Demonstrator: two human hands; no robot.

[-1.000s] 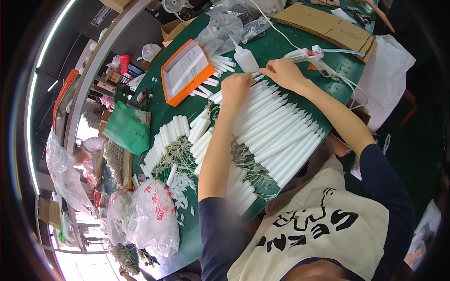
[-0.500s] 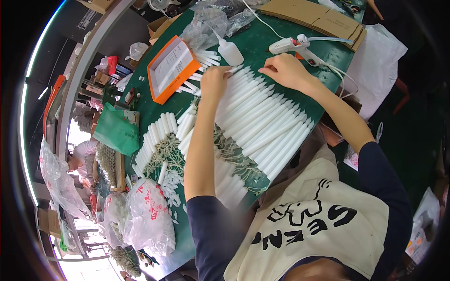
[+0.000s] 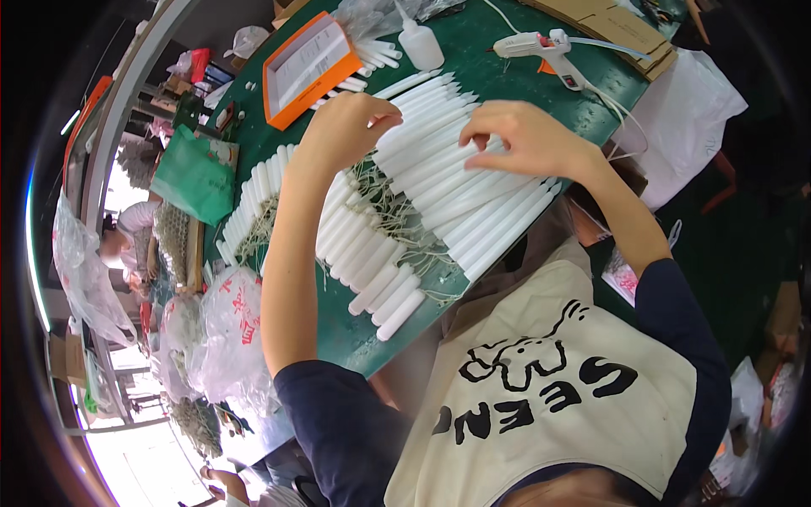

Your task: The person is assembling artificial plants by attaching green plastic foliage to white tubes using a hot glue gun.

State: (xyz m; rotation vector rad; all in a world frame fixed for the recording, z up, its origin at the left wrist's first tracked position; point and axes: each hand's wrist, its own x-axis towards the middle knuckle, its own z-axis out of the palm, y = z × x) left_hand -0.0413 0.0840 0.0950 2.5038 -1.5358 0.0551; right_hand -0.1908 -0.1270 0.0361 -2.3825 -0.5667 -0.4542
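A row of white candle-shaped tubes (image 3: pixel 460 190) with pointed tips lies side by side on the green table, thin pale wires (image 3: pixel 384 198) at their blunt ends. Over the upper left end of this row is my left hand (image 3: pixel 346 127), its fingers bent and the thumb side parted, with nothing visible in it. My right hand (image 3: pixel 528 139) hovers over the tips at the right, fingers curled and thumb apart, holding nothing. A second group of white tubes (image 3: pixel 359 249) lies nearer, left of the wires. More white tubes (image 3: pixel 262 182) stand partly behind my left forearm.
An orange-edged box (image 3: pixel 308 72) and a white squeeze bottle (image 3: pixel 420 44) are at the far side. A glue gun (image 3: pixel 541 49) with its cord lies at far right, near flat cardboard (image 3: pixel 604 25). At left are a green bag (image 3: pixel 196 173) and clear plastic bags (image 3: pixel 228 338).
My left hand has come away from a tube tip near the bottle and moved left, its fingers loosened. My right hand has moved nearer, over the row. The whole view has shifted.
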